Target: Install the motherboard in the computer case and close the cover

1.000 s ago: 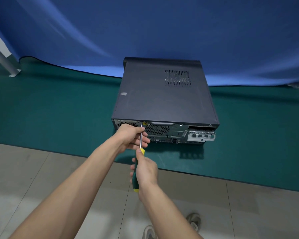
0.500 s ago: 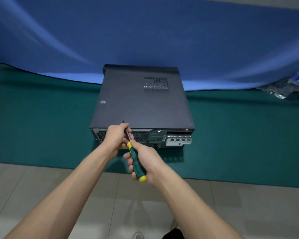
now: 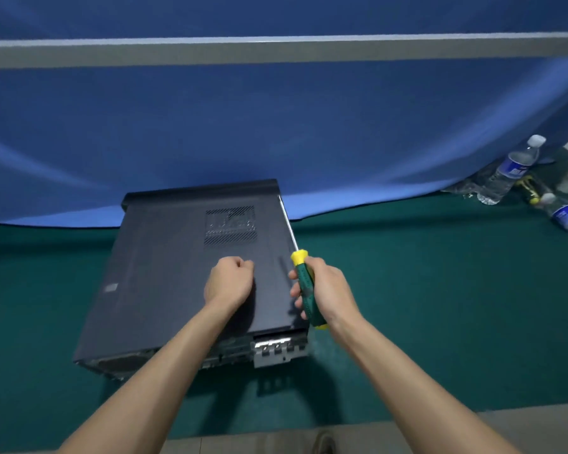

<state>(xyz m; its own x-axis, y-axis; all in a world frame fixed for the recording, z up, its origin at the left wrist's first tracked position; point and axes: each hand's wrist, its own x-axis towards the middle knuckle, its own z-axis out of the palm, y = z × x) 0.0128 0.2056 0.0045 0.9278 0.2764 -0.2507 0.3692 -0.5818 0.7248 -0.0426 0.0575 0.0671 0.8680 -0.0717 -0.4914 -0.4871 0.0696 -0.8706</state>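
Matt dark metal cover (shiny steel screwdriver shaft)

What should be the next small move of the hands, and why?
Probably set the screwdriver down on the green mat. The cover already lies closed on the computer case, the right hand holds the tool away from the rear panel, and the left hand rests curled on the cover.

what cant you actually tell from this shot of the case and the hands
All in the head view:
- Motherboard: hidden under the closed cover.
- Rear panel screws: left part blocked by the left forearm, the rest blurred.
- Left hand: curled fingers face away, so anything in them is hidden.
- Screwdriver tip: too thin to make out.
- Bottle label: too small to read.
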